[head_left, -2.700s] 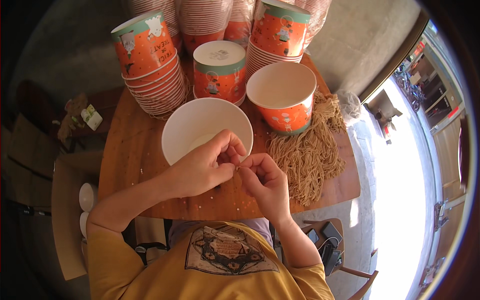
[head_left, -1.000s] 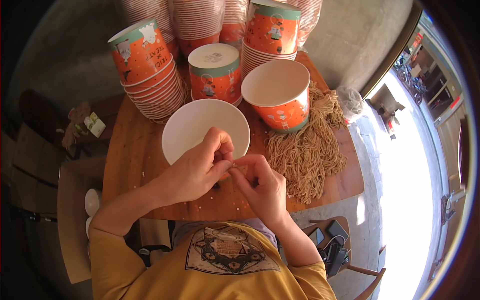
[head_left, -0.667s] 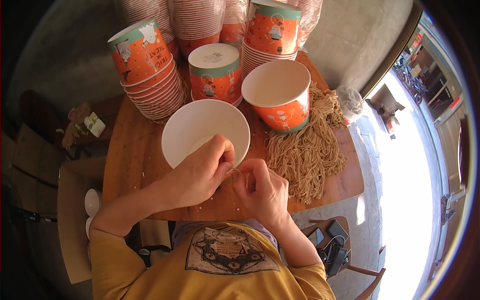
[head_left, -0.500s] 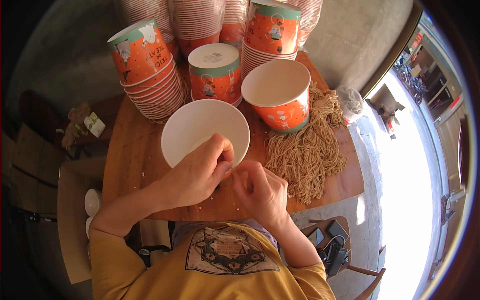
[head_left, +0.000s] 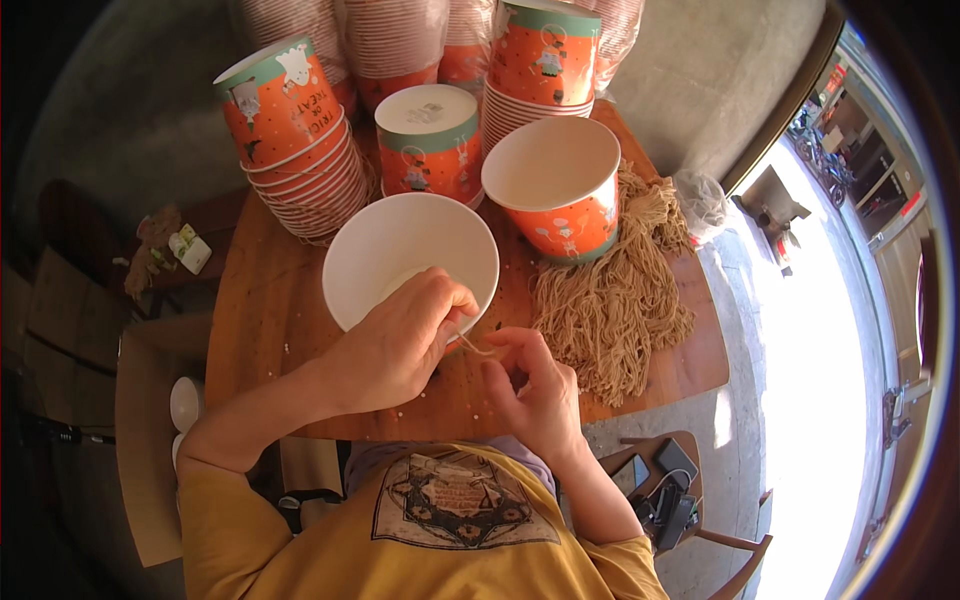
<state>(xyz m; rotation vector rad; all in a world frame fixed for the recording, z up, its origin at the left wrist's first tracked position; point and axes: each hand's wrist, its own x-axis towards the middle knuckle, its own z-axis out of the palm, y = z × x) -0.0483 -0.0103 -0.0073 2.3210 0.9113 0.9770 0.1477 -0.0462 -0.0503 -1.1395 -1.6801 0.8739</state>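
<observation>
A paper bucket [head_left: 390, 235] stands in front of me, its white inside facing up. My left hand [head_left: 400, 340] reaches over its near rim, thumb and fingers pinched on a thin beige string [head_left: 472, 347]. From that pinch the string runs a short way toward my right hand [head_left: 538, 390]. My right hand is just right of the bucket, fingers curled, with thumb and forefinger apart near the string's loose end. The bucket's outer wall is mostly hidden behind my left hand.
Orange bucket [head_left: 555, 195] tilts against a heap of beige strings [head_left: 620, 310] on the wooden table [head_left: 270, 320]. Behind stand an upside-down bucket [head_left: 428, 140] and nested stacks [head_left: 295, 130]. A cardboard box [head_left: 150, 430] is at lower left, a chair [head_left: 735, 560] at lower right.
My hands have drawn apart: my right hand has moved slightly right and its thumb and forefinger have parted. The string between the hands now shows. My left hand has barely moved.
</observation>
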